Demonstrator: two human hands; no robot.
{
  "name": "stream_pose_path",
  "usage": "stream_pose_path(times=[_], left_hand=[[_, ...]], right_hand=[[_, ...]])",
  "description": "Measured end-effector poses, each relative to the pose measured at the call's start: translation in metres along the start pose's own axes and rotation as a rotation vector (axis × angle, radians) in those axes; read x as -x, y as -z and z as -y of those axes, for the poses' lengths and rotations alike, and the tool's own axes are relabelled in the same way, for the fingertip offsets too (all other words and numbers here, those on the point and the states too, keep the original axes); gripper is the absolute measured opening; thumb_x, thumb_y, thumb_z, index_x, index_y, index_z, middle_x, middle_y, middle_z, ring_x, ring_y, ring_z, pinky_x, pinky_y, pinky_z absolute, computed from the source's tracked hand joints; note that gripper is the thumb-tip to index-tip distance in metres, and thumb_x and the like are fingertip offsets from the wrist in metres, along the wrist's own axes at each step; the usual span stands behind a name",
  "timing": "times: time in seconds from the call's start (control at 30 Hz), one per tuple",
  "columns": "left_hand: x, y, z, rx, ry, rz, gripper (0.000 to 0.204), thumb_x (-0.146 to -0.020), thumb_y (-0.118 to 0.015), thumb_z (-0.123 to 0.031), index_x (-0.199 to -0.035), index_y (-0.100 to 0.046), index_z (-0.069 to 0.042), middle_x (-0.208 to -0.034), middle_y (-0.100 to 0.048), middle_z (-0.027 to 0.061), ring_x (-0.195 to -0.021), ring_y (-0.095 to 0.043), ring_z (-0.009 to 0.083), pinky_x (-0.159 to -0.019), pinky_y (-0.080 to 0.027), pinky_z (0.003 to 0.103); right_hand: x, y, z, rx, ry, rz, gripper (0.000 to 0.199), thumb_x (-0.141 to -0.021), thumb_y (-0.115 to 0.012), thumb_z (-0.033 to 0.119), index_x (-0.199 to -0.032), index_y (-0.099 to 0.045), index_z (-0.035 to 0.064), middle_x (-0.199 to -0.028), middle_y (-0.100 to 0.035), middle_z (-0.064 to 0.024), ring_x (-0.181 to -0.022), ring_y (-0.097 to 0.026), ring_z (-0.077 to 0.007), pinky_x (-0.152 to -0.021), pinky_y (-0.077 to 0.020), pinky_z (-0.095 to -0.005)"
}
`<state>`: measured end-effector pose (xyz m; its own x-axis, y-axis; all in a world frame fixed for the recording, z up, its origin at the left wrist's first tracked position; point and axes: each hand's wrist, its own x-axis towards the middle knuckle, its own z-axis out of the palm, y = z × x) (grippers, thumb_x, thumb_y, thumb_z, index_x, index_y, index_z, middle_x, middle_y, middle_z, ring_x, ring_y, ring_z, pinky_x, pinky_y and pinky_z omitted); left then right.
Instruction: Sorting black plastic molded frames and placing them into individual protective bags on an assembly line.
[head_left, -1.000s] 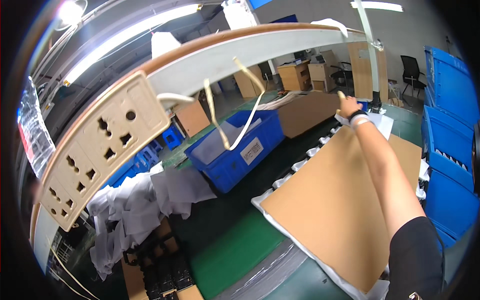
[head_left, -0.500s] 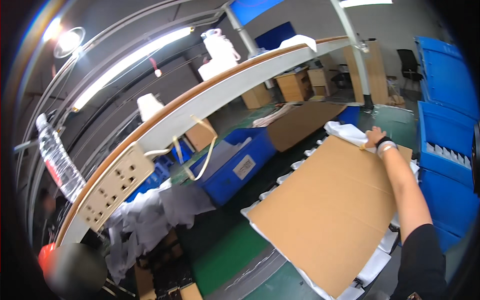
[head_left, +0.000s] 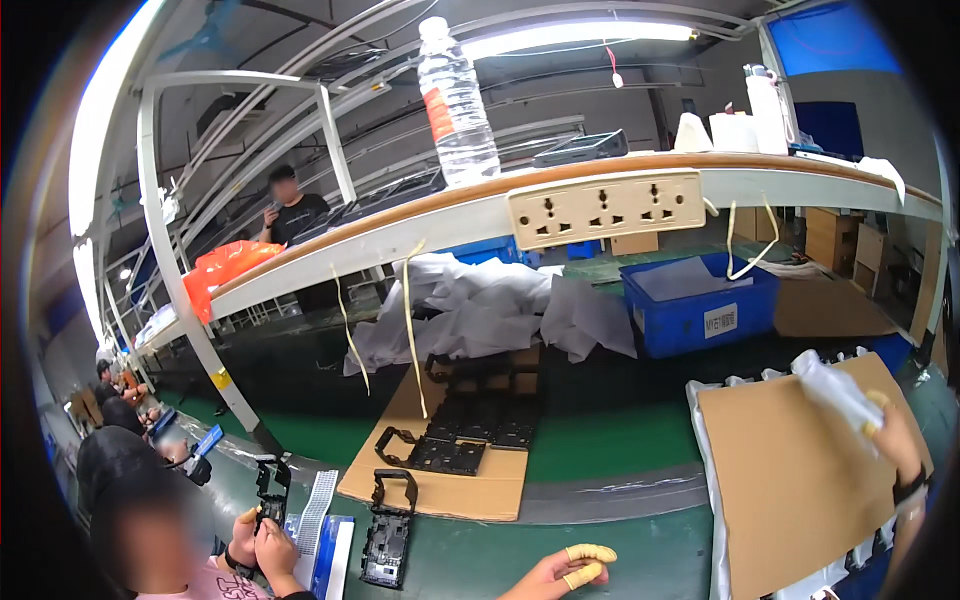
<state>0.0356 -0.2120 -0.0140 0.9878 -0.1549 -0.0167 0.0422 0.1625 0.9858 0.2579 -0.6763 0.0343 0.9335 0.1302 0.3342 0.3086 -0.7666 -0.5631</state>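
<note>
My right hand [head_left: 893, 440], with yellow finger cots, grips a crumpled clear plastic bag [head_left: 832, 388] above the far right corner of a brown cardboard sheet [head_left: 795, 485]. That sheet lies on a stack of white foam sheets [head_left: 702, 440] at the right. My left hand [head_left: 562, 577] shows at the bottom edge over the green belt [head_left: 600, 445]. It also wears yellow finger cots, its fingers are loosely apart, and it holds nothing. Nearest to it is a black plastic frame [head_left: 388, 532] lying on the belt to its left.
Several black frames [head_left: 470, 430] lie on a cardboard sheet [head_left: 440, 490] mid-belt. Behind are crumpled white sheets [head_left: 480, 310] and a blue bin [head_left: 700, 310]. The shelf [head_left: 400, 235] carries a socket strip [head_left: 605, 205] and a water bottle [head_left: 455, 95]. A co-worker's hands [head_left: 262, 535] hold a black part at lower left.
The view has swung left and levelled, bringing the belt and the co-worker into sight. My right hand has drawn back from the cardboard's far edge with the bag. My left hand has appeared.
</note>
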Motion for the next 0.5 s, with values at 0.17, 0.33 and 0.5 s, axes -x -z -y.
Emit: stream_pose_path(times=[0.17,0.33,0.5], left_hand=[[0.010,-0.002,0.009,0.174,0.102,0.125,0.054,-0.095,-0.049,-0.029,-0.137,-0.029,-0.002,-0.128,-0.045,0.0152,-0.113,-0.049,0.0217,-0.100,-0.041,0.038],[0.007,-0.017,0.029,0.218,-0.013,0.222,0.069,-0.092,-0.053,-0.034,-0.143,-0.015,-0.007,-0.140,-0.033,0.0120,-0.129,-0.035,0.0275,-0.104,-0.033,0.045],[0.006,-0.025,0.022,0.411,-0.010,-0.218,0.046,-0.090,-0.059,-0.015,-0.130,-0.040,-0.003,-0.126,-0.049,0.0074,-0.112,-0.050,0.0166,-0.093,-0.043,0.031]], right_hand=[[0.108,-0.026,0.134,-0.686,-0.024,0.248,0.094,-0.067,-0.074,0.051,-0.136,-0.034,0.0021,-0.128,-0.045,-0.0159,-0.118,-0.046,-0.0269,-0.098,-0.0364,-0.0403],[0.178,-0.083,0.201,-0.188,0.347,0.293,0.079,-0.065,-0.077,0.021,-0.132,-0.039,-0.0008,-0.127,-0.042,-0.0255,-0.117,-0.044,-0.0390,-0.101,-0.0339,-0.0419],[0.182,-0.112,0.223,-0.146,0.528,0.326,0.071,-0.067,-0.074,0.023,-0.130,-0.045,0.0067,-0.132,-0.034,-0.0305,-0.120,-0.038,-0.0445,-0.101,-0.0310,-0.0483]])
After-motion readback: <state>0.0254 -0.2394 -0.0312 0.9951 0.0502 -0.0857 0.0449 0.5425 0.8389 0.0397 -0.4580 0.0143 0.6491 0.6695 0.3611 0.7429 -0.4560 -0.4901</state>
